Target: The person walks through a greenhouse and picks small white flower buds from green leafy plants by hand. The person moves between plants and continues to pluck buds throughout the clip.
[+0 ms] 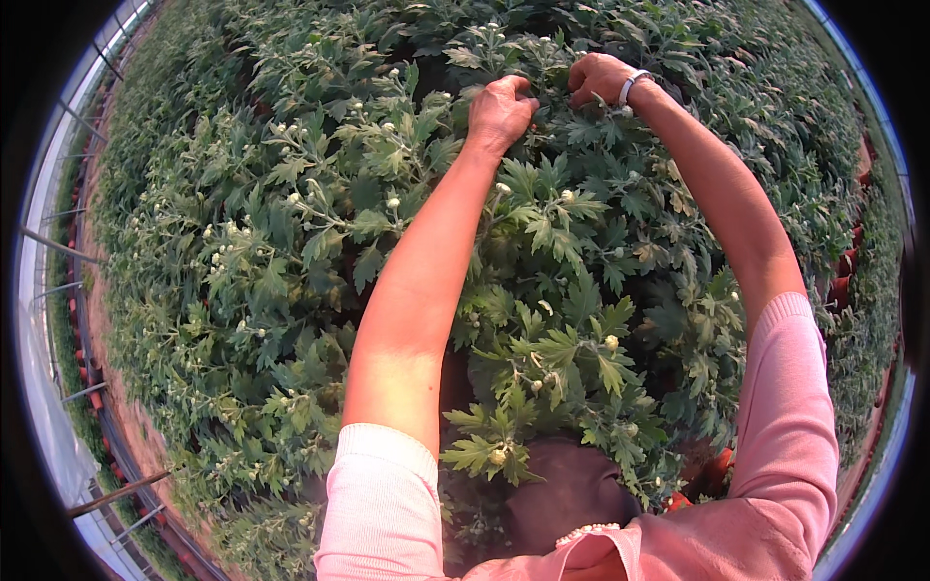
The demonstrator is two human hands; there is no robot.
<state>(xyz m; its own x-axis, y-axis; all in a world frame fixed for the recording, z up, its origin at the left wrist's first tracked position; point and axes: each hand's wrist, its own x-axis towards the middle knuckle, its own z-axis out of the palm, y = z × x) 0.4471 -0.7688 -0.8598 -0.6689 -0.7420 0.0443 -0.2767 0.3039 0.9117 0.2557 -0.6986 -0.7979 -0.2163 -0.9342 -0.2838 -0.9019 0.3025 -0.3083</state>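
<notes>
Both of my arms reach forward over dense chrysanthemum plants (552, 225) with lobed green leaves and pale, closed buds. My left hand (503, 110) is among the upper foliage with its fingers curled; whether a stem or bud lies between them is hidden. To its right, my right hand (597, 81), with a white band (633, 86) on the wrist, bends down into the leaves. Its fingertips are partly covered by foliage, so any hold cannot be made out. A small gap with leaves separates the two hands. A pale flower bud (503, 188) stands below my left hand.
Plants crowd around both arms and close to my body. Metal poles (62, 247) and plastic sheeting (43, 385) run along the left edge, beside a dirt strip (138, 428). Red pots (840, 279) show at the right; more red objects line the left side.
</notes>
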